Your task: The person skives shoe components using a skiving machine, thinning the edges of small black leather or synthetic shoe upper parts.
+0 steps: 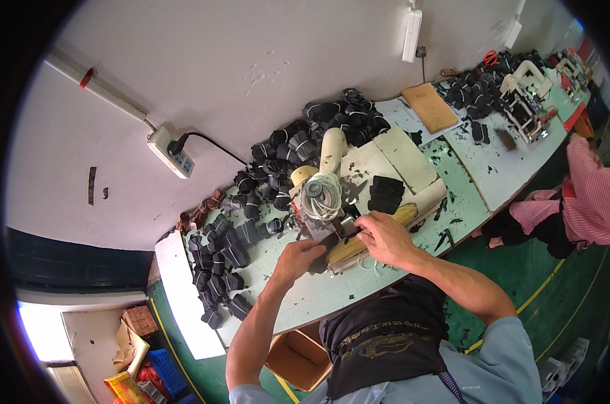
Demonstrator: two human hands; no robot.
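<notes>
At the front of a cream-coloured table machine, my left hand is closed on a dark flat piece beside the machine's working end. My right hand reaches in from the other side, its fingers bent together next to a small shiny metal part. What its fingertips pinch, if anything, is hidden. A yellowish padded strip runs along the machine's front under both hands. On the machine's top lies a stack of black pieces, and a coil of white cord hangs around its upper part.
Many black bundles crowd the table left of and behind the machine. A brown notebook lies to the right; beyond it stands another machine. A person in pink is at the far right. Below the table sits a cardboard box.
</notes>
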